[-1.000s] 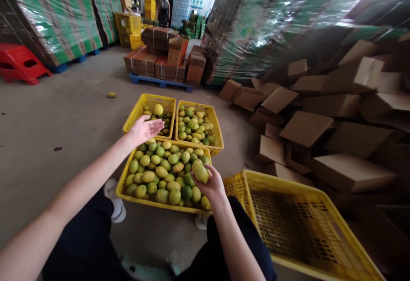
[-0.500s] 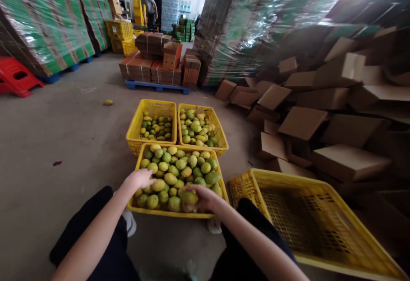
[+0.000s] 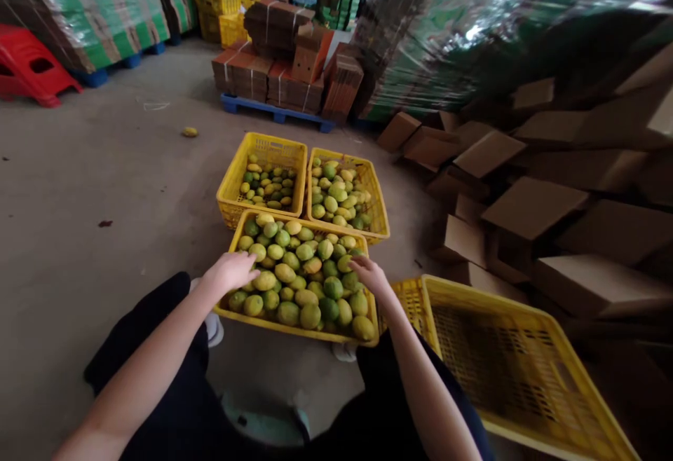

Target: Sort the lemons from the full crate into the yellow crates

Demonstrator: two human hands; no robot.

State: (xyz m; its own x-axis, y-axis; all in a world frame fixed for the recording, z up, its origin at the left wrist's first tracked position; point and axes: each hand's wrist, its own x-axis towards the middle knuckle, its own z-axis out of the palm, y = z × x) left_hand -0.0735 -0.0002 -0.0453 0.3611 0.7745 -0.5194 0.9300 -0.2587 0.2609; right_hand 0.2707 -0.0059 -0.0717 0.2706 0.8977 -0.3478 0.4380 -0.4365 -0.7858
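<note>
A yellow plastic crate [image 3: 294,333] stands on the floor between my legs, filled with green and yellow lemons [image 3: 285,273]. My left hand [image 3: 235,270] reaches over its left side, fingers stretched out across the lemons, holding none that I can see. Over the right rim comes my right hand [image 3: 369,273], its fingers loosely bent and touching or just above lemons near the edge; the fingertips are partly hard to make out. Behind it, side by side, are a left crate [image 3: 226,198] with a lower layer of lemons and a right crate [image 3: 379,202] holding larger ones.
Another yellow crate [image 3: 526,307] sits by my right leg, its slatted floor showing. Cardboard boxes [image 3: 533,209] lie heaped at the right. Bundled cartons [image 3: 278,47] rest on a blue pallet [image 3: 276,112] ahead. A red stool [image 3: 31,62] and a stray lemon [image 3: 190,132] are at left.
My right hand has let go of a lemon at the crate's front and moved back and right to its right edge. My left hand stays over the left side. The view has tilted downward.
</note>
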